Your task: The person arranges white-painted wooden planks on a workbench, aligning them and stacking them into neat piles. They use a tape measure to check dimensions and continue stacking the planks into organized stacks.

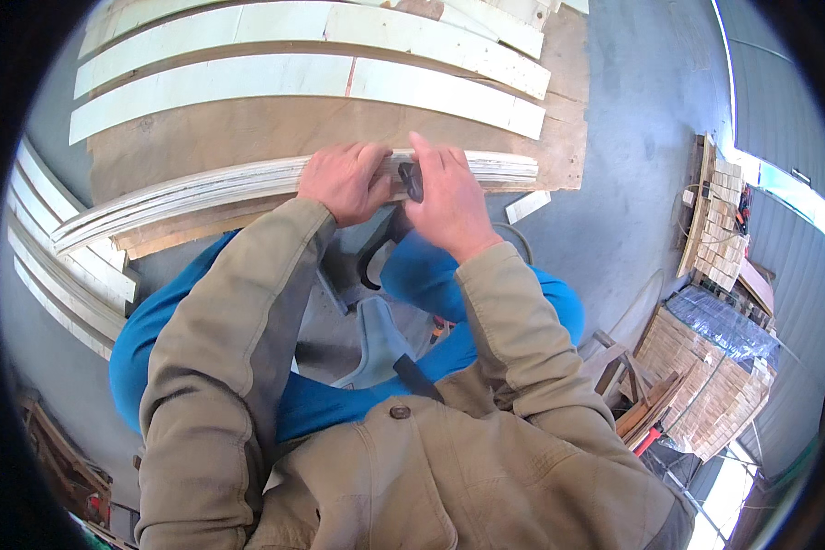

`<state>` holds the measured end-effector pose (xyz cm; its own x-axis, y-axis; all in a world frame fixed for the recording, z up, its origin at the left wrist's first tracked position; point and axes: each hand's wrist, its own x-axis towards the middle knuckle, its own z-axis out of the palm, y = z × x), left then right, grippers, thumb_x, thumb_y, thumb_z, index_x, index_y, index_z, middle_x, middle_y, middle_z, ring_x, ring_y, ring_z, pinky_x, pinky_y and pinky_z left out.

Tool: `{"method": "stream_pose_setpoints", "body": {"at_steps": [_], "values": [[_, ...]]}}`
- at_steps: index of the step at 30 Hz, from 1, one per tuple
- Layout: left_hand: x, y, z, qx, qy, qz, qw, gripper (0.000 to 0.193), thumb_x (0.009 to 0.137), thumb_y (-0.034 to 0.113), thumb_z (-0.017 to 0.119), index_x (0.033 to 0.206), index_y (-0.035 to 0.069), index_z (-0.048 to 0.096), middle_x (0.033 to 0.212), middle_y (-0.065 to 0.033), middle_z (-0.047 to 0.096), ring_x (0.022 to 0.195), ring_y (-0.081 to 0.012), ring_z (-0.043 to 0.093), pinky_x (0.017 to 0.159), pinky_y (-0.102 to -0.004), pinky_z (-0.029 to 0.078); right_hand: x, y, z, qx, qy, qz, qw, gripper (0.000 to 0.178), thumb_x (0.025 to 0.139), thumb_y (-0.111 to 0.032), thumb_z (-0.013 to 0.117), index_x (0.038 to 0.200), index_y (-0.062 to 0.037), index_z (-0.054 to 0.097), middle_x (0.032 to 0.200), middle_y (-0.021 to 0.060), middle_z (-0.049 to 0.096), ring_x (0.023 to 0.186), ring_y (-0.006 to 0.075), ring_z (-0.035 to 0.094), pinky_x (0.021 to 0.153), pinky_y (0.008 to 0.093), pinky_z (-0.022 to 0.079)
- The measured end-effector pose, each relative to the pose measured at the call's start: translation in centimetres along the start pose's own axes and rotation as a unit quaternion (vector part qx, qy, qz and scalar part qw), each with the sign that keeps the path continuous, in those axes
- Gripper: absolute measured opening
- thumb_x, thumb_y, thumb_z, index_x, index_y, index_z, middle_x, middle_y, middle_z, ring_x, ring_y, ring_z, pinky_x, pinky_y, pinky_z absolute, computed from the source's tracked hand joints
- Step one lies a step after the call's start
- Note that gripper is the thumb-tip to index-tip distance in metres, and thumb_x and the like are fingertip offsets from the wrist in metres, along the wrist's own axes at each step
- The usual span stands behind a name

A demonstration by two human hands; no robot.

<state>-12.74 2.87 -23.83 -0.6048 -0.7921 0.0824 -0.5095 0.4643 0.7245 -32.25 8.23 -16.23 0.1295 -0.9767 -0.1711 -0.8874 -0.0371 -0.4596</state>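
In front of me a bundle of thin, pale wooden boards lies across the near edge of a large brown sheet. My left hand is closed over the bundle right of its middle, thumb toward the right. Close beside it, my right hand has its fingers bent over the same boards near their right end. Between the two hands a small black part sits against the boards; its kind is unclear. Fingertips on the boards' far side are partly hidden.
Several long white boards lie spaced on the sheet beyond. More boards are piled at the left. A short offcut lies on the floor at right. Between my knees is a grey object. Stacked wood blocks stand far right.
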Motion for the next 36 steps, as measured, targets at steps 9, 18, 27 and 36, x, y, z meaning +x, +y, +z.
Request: {"method": "stream_pose_setpoints", "body": {"at_steps": [9,18,27,36], "values": [[0.2,-0.1,-0.1,-0.022,0.035,0.049,0.998,0.026,0.089,0.019,0.073,0.112,0.009,0.068,0.110,-0.0109,0.075,0.097,-0.0370,0.073,0.082,-0.0488,0.059,0.4,0.0,1.5,-0.021,0.004,-0.055,0.998,0.088,0.073,-0.006,0.086,0.153,-0.0020,0.049,0.129,0.0169,0.064,0.128,0.0380,0.057,0.111,0.0447,0.050],[0.4,-0.2,0.0,-0.003,0.011,0.040,0.999,0.028,0.090,0.026,0.076,0.111,0.009,0.068,0.113,-0.0108,0.074,0.103,-0.0347,0.072,0.086,-0.0474,0.058,0.8,0.6,2.1,-0.018,0.030,-0.064,0.997,0.085,0.073,-0.004,0.084,0.152,-0.0038,0.051,0.128,0.0169,0.064,0.128,0.0387,0.057,0.111,0.0454,0.050],[0.6,0.1,-0.4,0.007,-0.039,0.012,0.999,0.028,0.092,0.028,0.077,0.109,0.009,0.067,0.113,-0.0100,0.073,0.105,-0.0340,0.071,0.089,-0.0470,0.058,0.6,0.9,2.3,-0.023,0.051,-0.074,0.996,0.080,0.074,-0.003,0.082,0.149,-0.0052,0.053,0.127,0.0165,0.064,0.127,0.0392,0.057,0.111,0.0461,0.050],[0.5,-0.1,-0.4,0.009,-0.034,0.048,0.998,0.017,0.094,0.024,0.075,0.102,0.011,0.068,0.115,-0.0067,0.072,0.106,-0.0328,0.071,0.087,-0.0472,0.058,-0.8,1.0,0.3,-0.059,0.000,0.018,0.998,0.046,0.092,-0.027,0.077,0.134,-0.0123,0.067,0.121,0.0152,0.066,0.119,0.0382,0.061,0.100,0.0495,0.056]]}}
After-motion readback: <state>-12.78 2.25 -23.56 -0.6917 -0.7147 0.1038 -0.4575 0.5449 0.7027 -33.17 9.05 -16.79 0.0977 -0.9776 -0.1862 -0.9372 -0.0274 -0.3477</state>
